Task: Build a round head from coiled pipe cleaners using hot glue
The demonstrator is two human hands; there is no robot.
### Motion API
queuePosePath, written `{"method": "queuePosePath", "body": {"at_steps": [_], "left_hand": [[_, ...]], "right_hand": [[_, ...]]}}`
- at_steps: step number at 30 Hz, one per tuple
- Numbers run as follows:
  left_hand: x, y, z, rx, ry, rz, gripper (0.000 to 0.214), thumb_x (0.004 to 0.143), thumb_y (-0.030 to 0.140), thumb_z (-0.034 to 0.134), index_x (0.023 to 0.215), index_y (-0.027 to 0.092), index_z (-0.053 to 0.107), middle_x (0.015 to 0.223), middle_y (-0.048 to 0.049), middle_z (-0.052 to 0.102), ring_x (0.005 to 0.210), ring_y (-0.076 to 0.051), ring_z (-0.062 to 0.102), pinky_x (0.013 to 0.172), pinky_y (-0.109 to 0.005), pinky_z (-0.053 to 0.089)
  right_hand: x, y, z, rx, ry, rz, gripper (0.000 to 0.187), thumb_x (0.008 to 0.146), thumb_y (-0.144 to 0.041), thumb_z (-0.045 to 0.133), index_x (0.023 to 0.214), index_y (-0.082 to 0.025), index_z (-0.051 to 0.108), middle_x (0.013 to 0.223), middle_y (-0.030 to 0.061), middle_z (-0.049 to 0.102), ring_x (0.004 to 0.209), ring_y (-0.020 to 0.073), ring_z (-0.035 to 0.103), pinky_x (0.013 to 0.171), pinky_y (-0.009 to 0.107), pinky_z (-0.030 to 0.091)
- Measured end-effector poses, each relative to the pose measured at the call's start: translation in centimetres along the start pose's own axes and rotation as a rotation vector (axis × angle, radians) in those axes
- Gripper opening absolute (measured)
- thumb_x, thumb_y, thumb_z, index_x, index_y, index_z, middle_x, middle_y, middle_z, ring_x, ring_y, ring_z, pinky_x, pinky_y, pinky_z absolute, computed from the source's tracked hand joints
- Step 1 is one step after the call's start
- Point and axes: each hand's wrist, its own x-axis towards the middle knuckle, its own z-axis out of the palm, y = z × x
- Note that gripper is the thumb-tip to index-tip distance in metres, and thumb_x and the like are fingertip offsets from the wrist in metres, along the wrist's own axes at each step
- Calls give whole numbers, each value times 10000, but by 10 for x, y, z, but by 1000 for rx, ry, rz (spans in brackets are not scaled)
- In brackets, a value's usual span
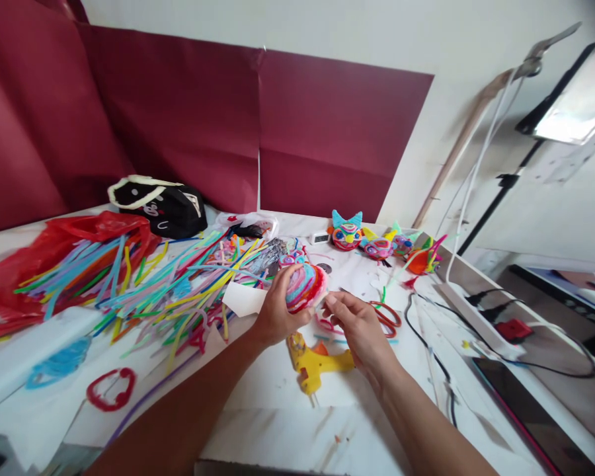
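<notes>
My left hand (280, 307) is wrapped round a small craft figure (305, 287) covered in coils of pink, purple, red and orange pipe cleaner, with a face-like piece at its far end. At the figure's right side my right hand (354, 317) pinches the end of a pale pink pipe cleaner (326, 299) between thumb and fingers. Under both hands a yellow hot glue gun (317, 363) lies on the white table, its handle partly behind my right wrist. A brown-red loop of pipe cleaner (389, 320) lies just beyond my right hand.
Loose pipe cleaners (178, 284) spread across the left, some in a red plastic bag (99, 228). Behind them sits a black pouch (178, 211). Several finished owl-like figures (347, 235) stand at the back right. A power strip (480, 324), cables and a phone (530, 410) lie at right.
</notes>
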Motion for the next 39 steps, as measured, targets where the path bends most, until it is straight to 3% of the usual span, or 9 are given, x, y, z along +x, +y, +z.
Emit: {"method": "queuePosePath", "body": {"at_steps": [11,26,39], "left_hand": [[-3,-3,5,16,-20,35,744,653,183,642,1351,164,383,1354,-152,461,1279,-310,445,1082,-458,368],[-3,0,6,38,-31,31,748,629,138,624,1338,182,392,1339,-139,467,1277,-302,445,1094,-455,360],[-5,3,9,-22,-42,-12,666,708,238,655,1311,168,379,1327,-157,479,1257,-298,468,1075,-449,380]], "right_hand": [[4,12,0,122,5,40,329,645,-458,814,724,-171,672,626,-14,617,552,106,490,574,251,365],[4,18,-1,72,-17,2,373,674,-508,775,714,-169,625,594,-26,562,531,103,452,555,248,353],[4,22,-2,50,-3,-32,381,695,-510,763,725,-158,620,589,-31,534,533,92,416,537,237,314]]}}
